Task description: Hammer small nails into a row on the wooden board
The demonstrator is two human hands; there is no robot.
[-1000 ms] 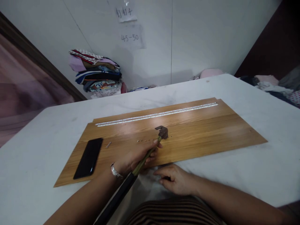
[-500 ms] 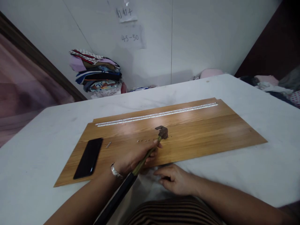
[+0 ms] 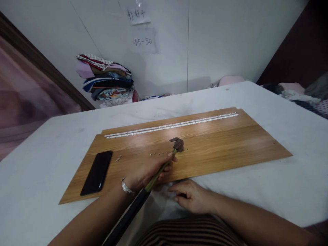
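Head view: no visible shift since the earlier frame. Left hand (image 3: 155, 171) grips the hammer (image 3: 153, 183) by its olive shaft, dull brown claw head over the flat, wood-grained board (image 3: 220, 143) on the white counter (image 3: 256, 191). Right hand (image 3: 189, 194), fingers loosely curled and parted, sits beside the board's near edge.

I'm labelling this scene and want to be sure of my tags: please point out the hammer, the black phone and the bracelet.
hammer (image 3: 142, 197), head view: upper end of the black grip
black phone (image 3: 96, 173), head view: middle of its upper face
bracelet (image 3: 126, 187), head view: the silvery band
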